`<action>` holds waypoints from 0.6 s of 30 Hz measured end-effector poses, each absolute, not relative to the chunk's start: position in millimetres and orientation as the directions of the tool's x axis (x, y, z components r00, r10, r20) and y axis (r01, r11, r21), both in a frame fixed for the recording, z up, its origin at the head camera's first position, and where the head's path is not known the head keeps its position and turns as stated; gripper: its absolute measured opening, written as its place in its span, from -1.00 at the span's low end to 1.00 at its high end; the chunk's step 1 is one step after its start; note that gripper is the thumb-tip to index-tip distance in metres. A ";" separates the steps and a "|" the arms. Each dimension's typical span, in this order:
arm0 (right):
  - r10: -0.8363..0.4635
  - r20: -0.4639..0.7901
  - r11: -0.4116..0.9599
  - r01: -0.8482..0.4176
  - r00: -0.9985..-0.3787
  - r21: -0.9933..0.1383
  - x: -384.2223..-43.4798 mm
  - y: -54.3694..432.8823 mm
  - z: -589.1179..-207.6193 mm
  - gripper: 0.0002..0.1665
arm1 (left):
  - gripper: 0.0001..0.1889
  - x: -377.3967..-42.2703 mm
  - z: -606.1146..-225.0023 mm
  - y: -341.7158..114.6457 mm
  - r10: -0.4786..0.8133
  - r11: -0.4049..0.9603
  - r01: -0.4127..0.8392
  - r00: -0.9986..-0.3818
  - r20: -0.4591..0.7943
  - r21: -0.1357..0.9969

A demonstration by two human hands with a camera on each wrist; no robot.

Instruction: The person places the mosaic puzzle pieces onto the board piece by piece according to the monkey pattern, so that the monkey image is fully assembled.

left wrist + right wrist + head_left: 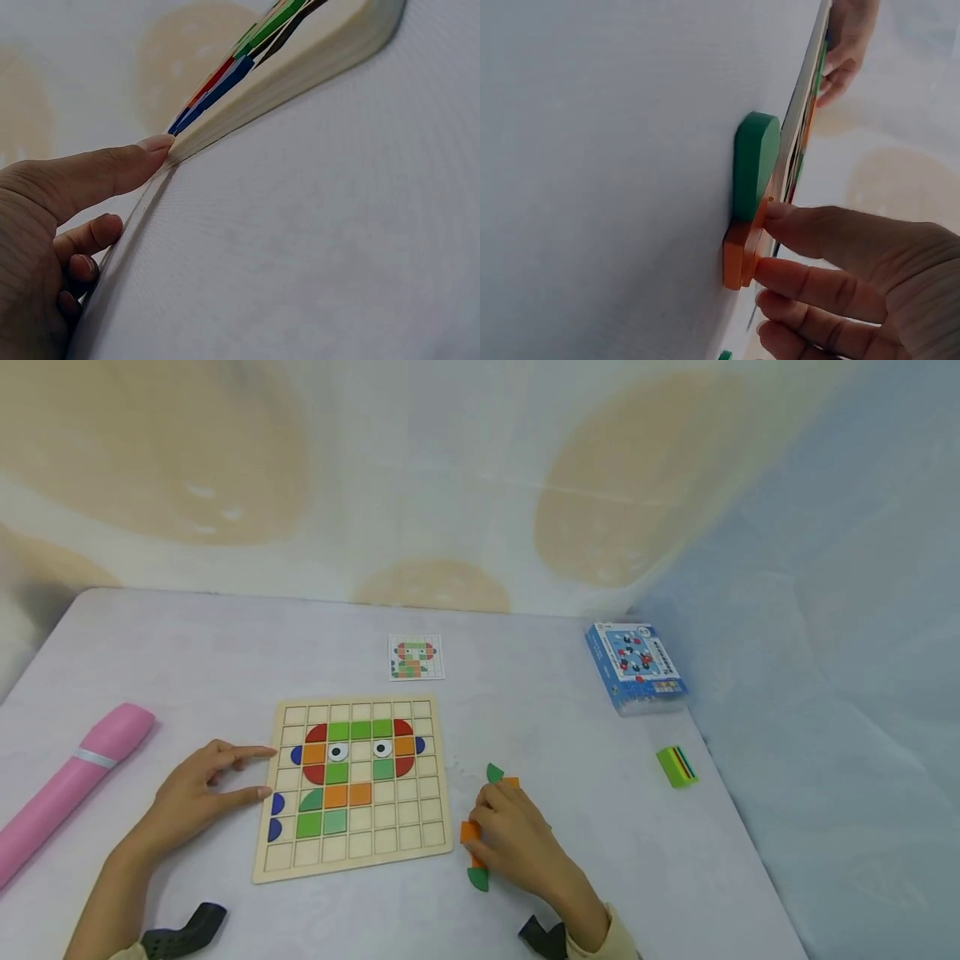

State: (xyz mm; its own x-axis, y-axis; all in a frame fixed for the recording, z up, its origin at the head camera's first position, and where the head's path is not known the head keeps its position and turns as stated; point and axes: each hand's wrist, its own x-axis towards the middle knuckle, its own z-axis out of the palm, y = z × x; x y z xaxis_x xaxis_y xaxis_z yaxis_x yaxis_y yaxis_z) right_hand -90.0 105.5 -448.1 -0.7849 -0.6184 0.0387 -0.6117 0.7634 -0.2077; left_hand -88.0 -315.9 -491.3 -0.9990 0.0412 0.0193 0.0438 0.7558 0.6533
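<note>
On the table lies a wooden grid board [385, 816] with red, green, orange and blue pieces and two eye pieces set in its squares. My left hand [191, 793] touches the board's left edge with thumb and forefinger extended; in the left wrist view the thumb [124, 166] presses at the edge. Right of the board, my right hand [517, 839] pinches an orange block [756, 244] between thumb and forefinger. Beside it lie another orange block [735, 251] and a green rounded block [754, 161]. A green quarter-round piece [495, 772] shows beyond the knuckles; the palm hides others.
Behind the board lies a pattern card [416, 672]. A blue box [637, 664] and a small stack of green pieces [677, 767] sit at the right. A pink roll [82, 785] with a pale band lies at the left. The curtain wall borders the table's back and right.
</note>
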 end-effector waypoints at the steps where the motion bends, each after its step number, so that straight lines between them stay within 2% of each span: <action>1: -0.631 0.052 0.756 -0.628 -0.774 -0.184 -90.7 104.0 -446.9 -0.76 | -0.46 -87.9 -491.3 -315.5 0.041 0.756 0.043 -0.999 0.019 0.653; 6: -0.695 0.135 0.703 -0.707 -0.706 -0.079 -99.2 89.0 -438.8 -0.77 | -0.46 -88.0 -492.2 -316.0 0.040 0.757 0.045 -0.999 0.023 0.652; 9: -0.733 0.157 0.662 -0.747 -0.662 -0.064 -105.5 70.0 -432.4 -0.75 | -0.46 -88.7 -494.5 -316.8 0.040 0.762 0.050 -0.999 0.031 0.645; 18: -0.828 0.070 0.558 -0.830 -0.556 0.009 -114.3 -0.8 -429.7 -0.74 | -0.48 -89.5 -495.4 -316.9 0.042 0.752 0.064 -0.998 0.050 0.656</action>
State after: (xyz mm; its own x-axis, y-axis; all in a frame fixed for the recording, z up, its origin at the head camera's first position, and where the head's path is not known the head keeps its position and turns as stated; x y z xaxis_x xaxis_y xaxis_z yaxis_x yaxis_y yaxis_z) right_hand -114.3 -0.8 -429.7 -0.5561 -0.8281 0.0704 -0.8298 0.5580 0.0088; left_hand -89.5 -316.9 -495.4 -0.9979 0.0417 0.0498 0.0642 0.7523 0.6557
